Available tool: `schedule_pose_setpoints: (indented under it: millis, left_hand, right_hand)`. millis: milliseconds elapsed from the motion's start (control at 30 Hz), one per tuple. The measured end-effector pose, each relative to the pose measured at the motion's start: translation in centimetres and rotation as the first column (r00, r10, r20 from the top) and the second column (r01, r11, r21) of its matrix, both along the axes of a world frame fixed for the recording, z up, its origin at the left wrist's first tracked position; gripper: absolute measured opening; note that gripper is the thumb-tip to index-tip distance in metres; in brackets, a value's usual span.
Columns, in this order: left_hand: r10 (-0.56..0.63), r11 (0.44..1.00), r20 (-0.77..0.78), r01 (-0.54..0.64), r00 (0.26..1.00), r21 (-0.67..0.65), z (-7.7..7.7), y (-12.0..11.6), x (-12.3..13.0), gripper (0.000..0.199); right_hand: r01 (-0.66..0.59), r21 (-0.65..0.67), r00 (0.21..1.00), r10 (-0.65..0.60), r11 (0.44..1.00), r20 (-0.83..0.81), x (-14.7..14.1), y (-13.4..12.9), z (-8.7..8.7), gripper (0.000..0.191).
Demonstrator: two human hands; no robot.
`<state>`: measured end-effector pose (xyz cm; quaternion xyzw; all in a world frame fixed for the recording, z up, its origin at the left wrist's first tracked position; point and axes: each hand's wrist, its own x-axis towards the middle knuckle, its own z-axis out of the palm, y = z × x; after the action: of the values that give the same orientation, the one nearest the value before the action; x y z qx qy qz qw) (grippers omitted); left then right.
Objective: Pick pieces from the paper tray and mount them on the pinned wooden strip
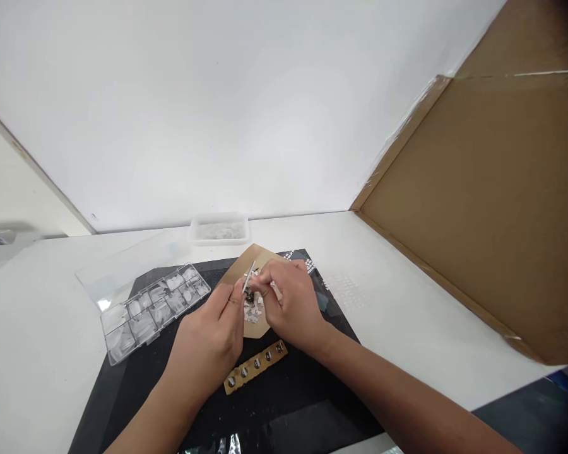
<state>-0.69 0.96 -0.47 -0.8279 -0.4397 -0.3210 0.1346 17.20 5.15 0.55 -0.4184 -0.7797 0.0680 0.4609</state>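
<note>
My left hand (215,328) is closed, and a thin pale flat strip (248,276) rises from between its thumb and forefinger. My right hand (291,296) is closed in a pinch beside the strip; whatever its fingertips hold is too small to make out. Both hands are over a tan sheet (260,331) strewn with small white pieces (253,313). A small dark object (250,295) shows between the hands, partly hidden by the fingers. Nearer to me lies a brown bar (250,369) bearing several round shiny dark pieces.
A clear compartment case (154,309) of translucent nail tips lies open at left, with its lid (127,265) behind. A white tub (219,230) stands at the back. Beneath the work is a black mat (307,391). Brown cardboard (478,208) rises at right, and small white squares (345,290) lie nearby.
</note>
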Motion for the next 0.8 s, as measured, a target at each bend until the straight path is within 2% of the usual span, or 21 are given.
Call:
schedule_pose_setpoints:
  millis: [167,300,400,533,633,800]
  left_hand:
    - [0.008,1.0,-0.011,-0.008,1.0,0.019,0.33,-0.03,0.29,0.035]
    - [0.01,1.0,-0.012,-0.01,1.0,0.006,0.29,-0.02,0.38,0.034]
    - [0.018,1.0,-0.022,-0.018,1.0,0.017,0.16,-0.04,0.38,0.031]
    - [0.005,1.0,-0.008,-0.005,1.0,-0.007,0.17,0.0,0.39,0.028]
    - [0.019,1.0,-0.006,-0.019,1.0,-0.004,0.21,0.03,0.4,0.027]
    - [0.02,1.0,-0.02,-0.02,1.0,-0.009,0.18,-0.04,0.39,0.028]
  right_hand:
    - [0.045,0.004,0.999,-0.045,0.999,-0.013,0.26,0.14,0.2,0.022]
    - [0.022,0.008,1.0,-0.022,1.0,0.011,0.36,0.14,0.37,0.022]
    - [0.072,0.001,0.997,-0.072,0.997,-0.003,0.35,0.1,0.4,0.025]
    - [0.015,-0.009,1.0,-0.015,1.0,0.021,0.26,-0.02,0.33,0.022]
    - [0.057,0.015,0.998,-0.057,0.998,0.02,0.23,-0.02,0.29,0.024]
    - [0.032,0.033,0.998,-0.033,0.999,0.045,0.22,-0.06,0.3,0.023]
